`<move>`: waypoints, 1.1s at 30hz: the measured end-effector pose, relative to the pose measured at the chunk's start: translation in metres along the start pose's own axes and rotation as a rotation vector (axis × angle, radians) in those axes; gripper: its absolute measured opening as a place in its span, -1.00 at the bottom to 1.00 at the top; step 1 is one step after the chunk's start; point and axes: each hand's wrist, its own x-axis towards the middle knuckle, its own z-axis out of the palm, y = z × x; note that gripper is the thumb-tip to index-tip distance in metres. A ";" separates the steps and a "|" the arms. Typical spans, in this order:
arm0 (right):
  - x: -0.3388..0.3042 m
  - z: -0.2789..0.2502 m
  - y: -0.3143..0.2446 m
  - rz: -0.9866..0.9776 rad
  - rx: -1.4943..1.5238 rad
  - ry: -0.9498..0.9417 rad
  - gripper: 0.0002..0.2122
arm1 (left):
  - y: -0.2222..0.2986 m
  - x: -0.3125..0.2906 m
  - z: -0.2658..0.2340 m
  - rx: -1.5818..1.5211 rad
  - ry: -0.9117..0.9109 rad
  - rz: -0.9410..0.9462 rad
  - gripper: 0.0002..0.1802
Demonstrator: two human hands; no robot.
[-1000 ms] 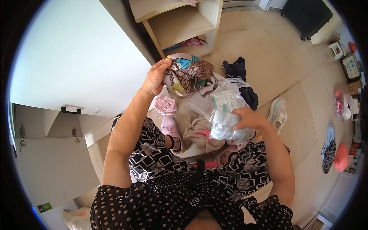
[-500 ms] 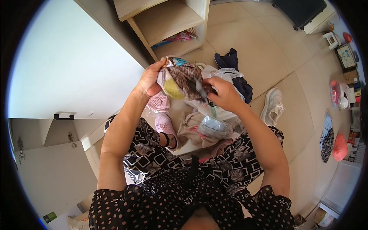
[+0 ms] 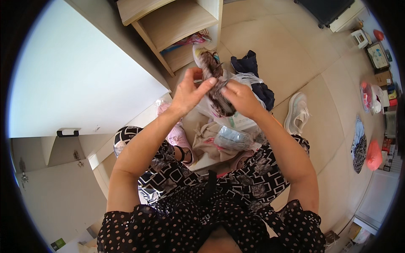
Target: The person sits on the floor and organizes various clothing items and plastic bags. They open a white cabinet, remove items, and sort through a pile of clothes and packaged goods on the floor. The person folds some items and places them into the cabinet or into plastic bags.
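Between my hands, above the pile on the floor, is a crumpled patterned cloth (image 3: pixel 209 63) in brown, white and yellow. My left hand (image 3: pixel 188 92) pinches its middle with thumb and fingers. My right hand (image 3: pixel 242 99) is closed on its right side, the fingertips partly blurred and hidden in the folds. Below lie a white plastic bag (image 3: pixel 245 79), a beige cloth (image 3: pixel 206 142) and a clear packet (image 3: pixel 233 138) with something grey-blue inside. Dark blue clothing (image 3: pixel 244 64) lies behind the bag. Pink shoes (image 3: pixel 179 137) are on my feet.
A pale wooden shelf unit (image 3: pixel 177 24) stands at the far left, with colourful cloth on its lower shelf. A white cabinet door (image 3: pixel 84 80) spreads close on my left. To the right are a white sneaker (image 3: pixel 296 114), a red bag (image 3: pixel 373 155) and a black suitcase (image 3: pixel 327 12).
The patterned cloth was spread wide between my hands; now it is bunched into a narrow upright bundle. My left hand has moved right and slightly down, closer to my right hand.
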 end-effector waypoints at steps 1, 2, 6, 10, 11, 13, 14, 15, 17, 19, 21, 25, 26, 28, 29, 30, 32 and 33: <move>0.000 0.001 -0.001 -0.130 -0.161 -0.035 -0.73 | -0.001 0.001 0.002 0.001 -0.028 -0.026 -0.30; -0.002 0.002 -0.002 -0.098 -0.173 -0.042 -0.74 | -0.009 0.005 0.003 0.003 -0.053 0.052 -0.46; 0.000 -0.013 -0.003 0.380 0.683 0.058 -0.77 | -0.003 0.008 -0.009 -0.497 -0.071 -0.066 -0.77; -0.003 -0.038 0.007 0.460 0.709 0.186 -0.69 | -0.011 0.009 -0.022 -0.574 -0.051 -0.172 -0.85; -0.002 -0.034 0.000 0.469 0.702 0.183 -0.64 | -0.012 0.007 -0.018 -0.572 -0.051 -0.174 -0.85; 0.005 -0.012 -0.016 0.491 0.689 0.174 -0.51 | -0.013 0.001 -0.010 -0.569 -0.085 -0.177 -0.85; 0.004 -0.005 -0.017 0.502 0.514 0.131 -0.37 | -0.006 0.000 -0.002 -0.573 -0.134 -0.167 -0.84; 0.006 0.008 -0.002 0.300 0.356 0.124 -0.29 | -0.002 -0.001 0.004 -0.576 -0.182 -0.157 -0.83; 0.006 0.021 0.001 0.075 0.014 0.133 -0.25 | -0.001 -0.002 0.006 -0.601 -0.222 -0.184 -0.82; 0.009 0.015 0.005 0.198 0.175 0.113 -0.43 | 0.006 -0.001 0.004 -0.659 -0.195 -0.205 -0.81; 0.013 0.001 0.008 0.272 0.287 0.094 -0.54 | 0.005 0.004 -0.005 -0.622 -0.197 -0.205 -0.81; 0.010 -0.013 0.012 0.265 0.146 0.064 -0.66 | -0.014 0.009 -0.015 -0.529 -0.172 -0.198 -0.81; 0.009 -0.012 0.011 0.288 0.197 0.048 -0.65 | -0.015 0.010 -0.016 -0.504 -0.167 -0.198 -0.81; 0.010 -0.010 0.005 0.329 0.300 0.018 -0.63 | -0.016 0.012 -0.020 -0.468 -0.179 -0.192 -0.78; 0.011 -0.010 0.002 0.348 0.352 0.002 -0.62 | -0.015 0.014 -0.022 -0.456 -0.196 -0.185 -0.75; 0.011 -0.010 0.001 0.360 0.313 -0.006 -0.60 | -0.014 0.014 -0.025 -0.444 -0.212 -0.179 -0.71; 0.011 -0.006 0.007 0.343 0.291 0.056 -0.64 | -0.011 0.012 -0.022 -0.160 -0.147 -0.015 -0.58; 0.011 -0.004 0.009 0.335 0.281 0.087 -0.65 | -0.008 0.010 -0.019 -0.018 -0.113 0.066 -0.52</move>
